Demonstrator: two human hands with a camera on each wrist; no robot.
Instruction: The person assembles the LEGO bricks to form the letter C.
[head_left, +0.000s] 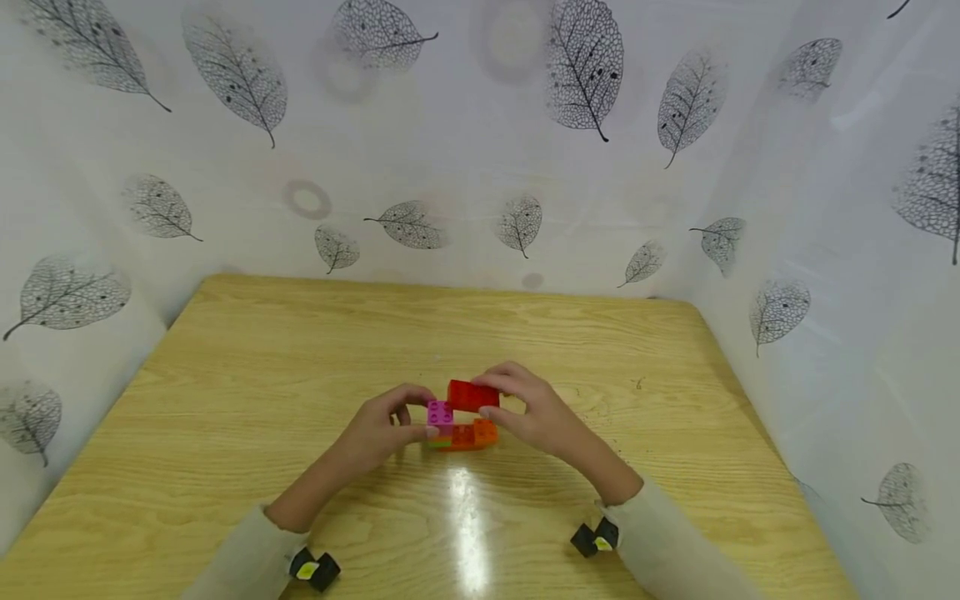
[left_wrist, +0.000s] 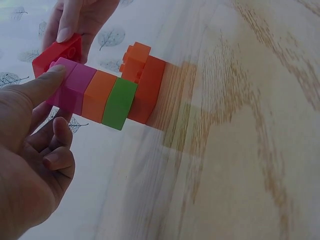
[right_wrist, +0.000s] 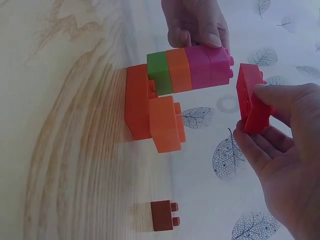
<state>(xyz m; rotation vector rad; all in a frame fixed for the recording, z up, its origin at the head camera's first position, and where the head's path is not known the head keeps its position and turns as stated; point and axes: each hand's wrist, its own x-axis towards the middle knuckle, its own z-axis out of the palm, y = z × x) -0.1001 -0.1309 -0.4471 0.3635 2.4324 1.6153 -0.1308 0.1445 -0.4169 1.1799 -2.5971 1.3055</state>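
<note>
My left hand (head_left: 378, 429) holds the top of a small stack by its magenta bricks (head_left: 440, 411), thumb and a finger at its sides. Below them in the stack come an orange brick (left_wrist: 100, 95) and a green brick (left_wrist: 119, 104). The stack stands on one end of a long red-orange brick (right_wrist: 136, 102) on the table. On that base's other end sits a light orange brick (right_wrist: 165, 125). With thumb and fingers, my right hand (head_left: 536, 408) grips a red brick (right_wrist: 252, 97), tilted, just above and beside the magenta studs; a small gap shows between them.
A small dark red brick (right_wrist: 161, 216) lies apart on the wooden table (head_left: 300, 333), seen in the right wrist view. A pale curtain with leaf prints (head_left: 450, 125) hangs behind the table and along its sides.
</note>
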